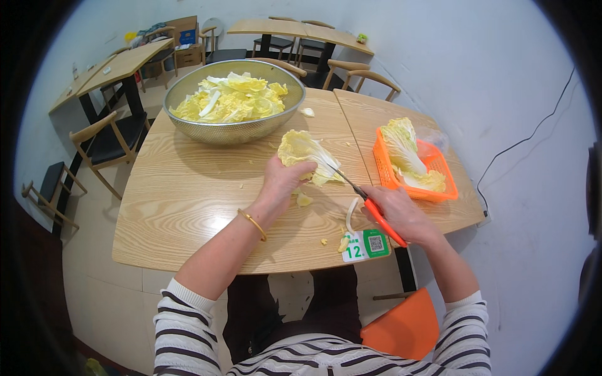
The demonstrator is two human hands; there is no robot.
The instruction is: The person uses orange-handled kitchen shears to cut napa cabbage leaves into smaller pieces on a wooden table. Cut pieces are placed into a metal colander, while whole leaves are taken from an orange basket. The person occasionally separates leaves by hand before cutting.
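My left hand (282, 181) grips a pale yellow napa cabbage leaf (308, 150) above the middle of the wooden table (188, 197). My right hand (400, 211) holds scissors (383, 221) with orange-red handles. Their dark blades point up and left, with the tips at the leaf's white rib; whether they are cutting cannot be made out. Beyond my left hand stands a perforated metal colander (230, 129) heaped with torn cabbage pieces (235, 96). An orange plastic basket (383, 164) to the right holds larger cabbage leaves (402, 145).
A white rib strip (350, 215) and small leaf scraps (304, 199) lie near my hands. At the front edge is a green-and-white card (355, 248) with a printed code. An orange seat (404, 329) is below right. The wall (508, 188) borders the table's right side.
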